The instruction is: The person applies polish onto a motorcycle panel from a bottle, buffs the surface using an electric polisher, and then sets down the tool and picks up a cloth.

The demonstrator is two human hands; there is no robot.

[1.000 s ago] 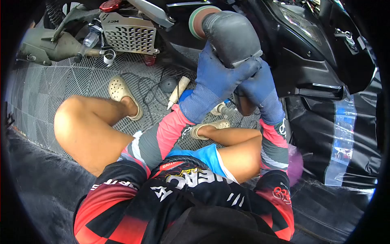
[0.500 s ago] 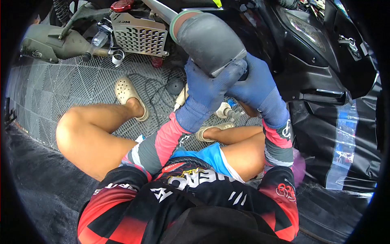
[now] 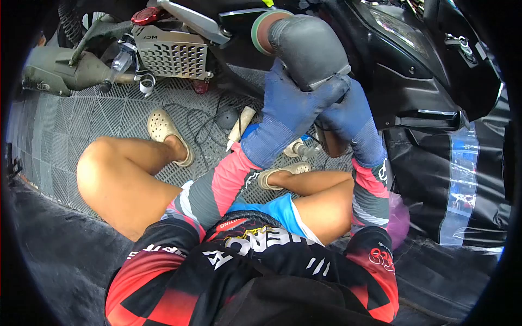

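Observation:
A black power polisher [image 3: 310,49] with a round green and reddish-brown pad [image 3: 267,32] is held up by both gloved hands. My left hand [image 3: 293,103], in a blue glove, wraps round its near end from the left. From the right, my right hand [image 3: 345,111], also in a blue glove, closes round the same end. The pad is at the dark glossy body panel of a motorcycle [image 3: 375,60]; whether it touches cannot be made out. Some fingers are hidden behind the tool.
A perforated metal guard [image 3: 173,53] and a grey exhaust [image 3: 70,68] lie at the upper left. On the grid floor mat [image 3: 98,117] are a white bottle [image 3: 241,125] and a black cable [image 3: 193,117]. Black sheeting [image 3: 424,185] hangs at the right.
The polisher and both hands moved left about half a second ago, then back right to nearly the earlier place. The view has shifted slightly too. Both hands still hold the tool.

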